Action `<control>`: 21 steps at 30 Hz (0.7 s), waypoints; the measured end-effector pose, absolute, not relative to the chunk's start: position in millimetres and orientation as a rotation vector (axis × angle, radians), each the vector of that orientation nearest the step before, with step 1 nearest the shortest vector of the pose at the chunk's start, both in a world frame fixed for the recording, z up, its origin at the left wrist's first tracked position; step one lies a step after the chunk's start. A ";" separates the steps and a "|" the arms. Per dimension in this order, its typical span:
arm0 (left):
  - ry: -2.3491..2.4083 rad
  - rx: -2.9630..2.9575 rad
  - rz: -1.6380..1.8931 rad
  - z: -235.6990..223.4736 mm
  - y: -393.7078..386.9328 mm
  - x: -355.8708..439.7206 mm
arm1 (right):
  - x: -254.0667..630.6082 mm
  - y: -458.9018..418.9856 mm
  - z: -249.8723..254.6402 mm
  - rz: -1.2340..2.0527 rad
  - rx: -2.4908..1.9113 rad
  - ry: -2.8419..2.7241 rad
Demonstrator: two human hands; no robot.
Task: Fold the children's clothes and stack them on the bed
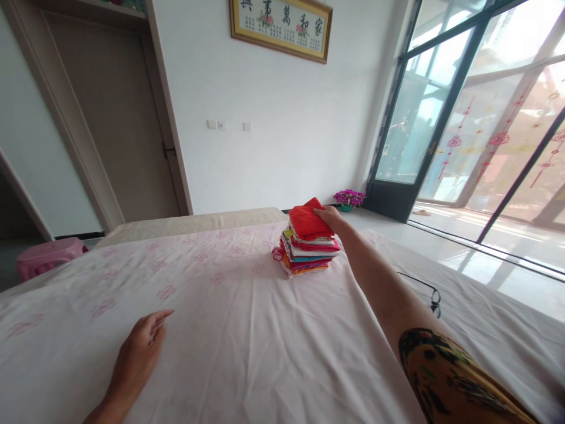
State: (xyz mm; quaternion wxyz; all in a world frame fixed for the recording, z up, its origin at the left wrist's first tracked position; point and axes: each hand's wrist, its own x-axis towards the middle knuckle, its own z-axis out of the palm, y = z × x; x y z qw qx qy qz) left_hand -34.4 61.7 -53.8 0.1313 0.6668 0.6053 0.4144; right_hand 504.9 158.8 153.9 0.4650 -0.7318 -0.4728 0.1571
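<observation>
A pile of folded cloths (309, 257) in several colours stands on the pale, pink-patterned sheet (247, 335). On top of the pile is a folded red cloth (309, 219), its far side slightly raised. My right hand (327, 217) reaches out to the red cloth and grips its right edge, with some of the fingers hidden behind it. Well apart from the pile, at the lower left, my left hand (143, 341) is over the sheet, holding nothing, its fingers loosely bent and thumb apart.
Black-framed eyeglasses (435, 299) lie on the sheet beyond my right forearm. A pink plastic stool (52, 257) stands at the left. Purple flowers in a green pot (348, 200) sit on the floor by the wall, near the glass door (408, 118).
</observation>
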 end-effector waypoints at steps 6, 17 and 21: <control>1.750 1.951 1.181 -55.3 62.9 -34.5 | 496.5 157.6 160.3 -0.085 -2.110 -1.311; 1.739 2.127 1.106 -54.0 60.3 -30.4 | 460.8 180.5 124.8 -0.069 -2.092 -2.000; 1.728 2.136 1.079 -54.4 59.5 -30.7 | 453.9 189.5 116.0 -0.064 -2.135 -1.895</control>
